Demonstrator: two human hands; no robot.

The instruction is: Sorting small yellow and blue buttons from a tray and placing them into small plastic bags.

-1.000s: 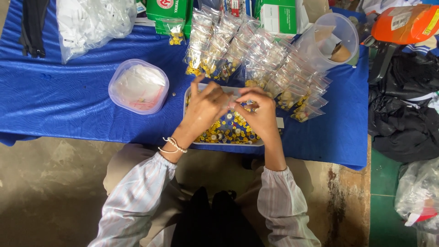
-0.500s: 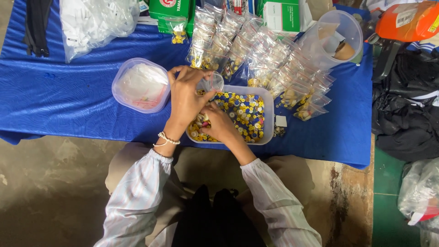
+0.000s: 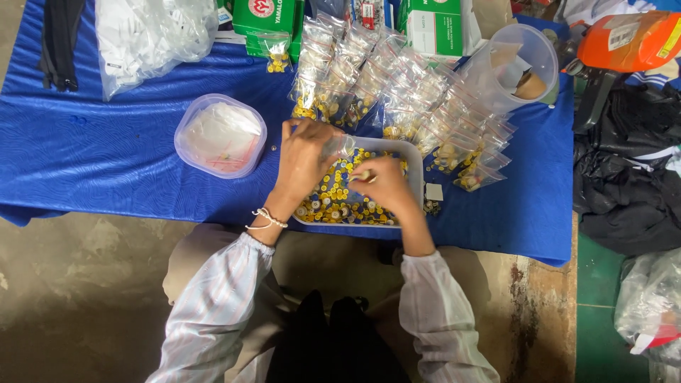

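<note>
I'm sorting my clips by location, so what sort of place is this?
Probably a small sorting and packing workbench. The left hand holds a small clear plastic bag over a clear rectangular tray of yellow buttons, with rows of filled clear zip bags on the blue cloth-covered table.

Blue cloth (image 3: 106, 156), yellow buttons (image 3: 333, 202), clear tray (image 3: 415, 159), pale striped sleeves (image 3: 213, 312), orange bottle (image 3: 628, 42)

I see a blue-clothed table (image 3: 106, 156) carrying a tray of buttons (image 3: 415, 152) at its near edge, a lidded tub (image 3: 220, 135) beside it, rows of small filled bags (image 3: 397, 92) behind, and green boxes (image 3: 266, 18) along the far edge.
</note>
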